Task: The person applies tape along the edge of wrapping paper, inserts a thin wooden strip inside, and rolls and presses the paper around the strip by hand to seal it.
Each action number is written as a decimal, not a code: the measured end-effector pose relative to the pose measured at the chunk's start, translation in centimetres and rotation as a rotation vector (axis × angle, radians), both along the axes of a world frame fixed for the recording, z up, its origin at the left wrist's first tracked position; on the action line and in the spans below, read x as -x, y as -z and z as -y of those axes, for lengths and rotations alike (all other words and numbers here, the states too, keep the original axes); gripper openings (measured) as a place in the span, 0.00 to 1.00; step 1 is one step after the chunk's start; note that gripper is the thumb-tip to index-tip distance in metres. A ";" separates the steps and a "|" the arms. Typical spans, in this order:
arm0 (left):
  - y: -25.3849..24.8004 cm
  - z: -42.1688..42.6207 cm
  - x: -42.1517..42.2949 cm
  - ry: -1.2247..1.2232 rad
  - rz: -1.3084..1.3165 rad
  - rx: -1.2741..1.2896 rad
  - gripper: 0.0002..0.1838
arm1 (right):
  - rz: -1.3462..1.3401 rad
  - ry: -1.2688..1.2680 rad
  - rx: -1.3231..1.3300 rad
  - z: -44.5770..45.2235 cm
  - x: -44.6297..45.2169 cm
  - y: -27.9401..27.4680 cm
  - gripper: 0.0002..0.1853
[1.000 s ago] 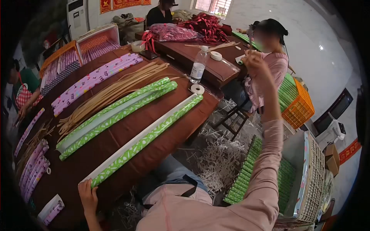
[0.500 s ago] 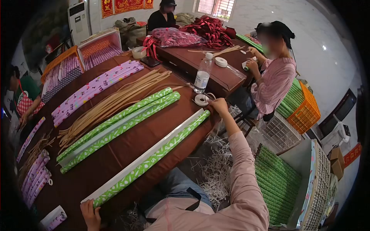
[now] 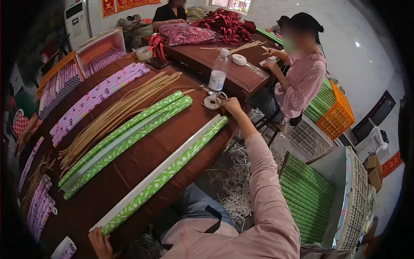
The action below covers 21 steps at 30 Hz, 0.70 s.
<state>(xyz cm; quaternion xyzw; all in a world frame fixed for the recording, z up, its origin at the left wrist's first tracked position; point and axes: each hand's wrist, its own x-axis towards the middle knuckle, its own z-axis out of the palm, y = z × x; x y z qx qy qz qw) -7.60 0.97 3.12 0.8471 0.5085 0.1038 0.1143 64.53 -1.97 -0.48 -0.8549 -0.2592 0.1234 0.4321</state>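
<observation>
- You sit at a long table spread with a brown, creased cover [image 3: 125,177]; everything you handle lies on it.
- Beyond it stands a second dark-brown table [image 3: 198,56], bearing a heap of dark red ribbons [image 3: 226,23].
- On your right, a tall pale basket with latticed sides [image 3: 355,190] holds many slim green patterned rolls [image 3: 306,198].
- Across from you on the right sits a person in a pink striped top [image 3: 304,84], near an orange plastic crate [image 3: 340,116].
- Directly before you, a long green tube printed in white, with a plain white strip along one edge [image 3: 168,175], lies slantwise on the cover, near the table's edge.
- Farther in, roughly parallel, lies a pair of long green-and-white printed rolls [image 3: 129,144]; next come flat tan strips [image 3: 116,108], then purple patterned rolls [image 3: 101,97].
- A clear bottle with a white label and cap [image 3: 217,80] stands past the tube's far end.
- Your left hand [image 3: 100,242] rests its fingers on the tube's near end; whether they clamp it, you cannot tell from here.
- Your right hand [image 3: 231,107] has its fingertips at a small white ring-shaped roll of tape [image 3: 207,103], just beside the bottle's base; the view is too small to show whether they pinch anything.
</observation>
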 end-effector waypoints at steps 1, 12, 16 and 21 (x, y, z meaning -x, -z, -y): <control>0.7 -0.4 0.2 0.015 -0.001 -0.019 0.19 | -0.020 -0.020 -0.053 -0.3 -0.4 0.8 0.17; 6.1 -6.1 3.2 0.186 -0.034 -0.239 0.19 | -0.439 -0.209 -0.757 13.4 9.4 -10.2 0.13; 8.0 -3.6 5.9 0.220 -0.095 -0.235 0.20 | -0.407 -0.325 -0.504 16.0 15.2 -8.3 0.16; 6.6 -1.7 2.0 0.298 0.065 -0.280 0.21 | -0.518 -0.678 -0.361 13.1 23.5 -9.4 0.16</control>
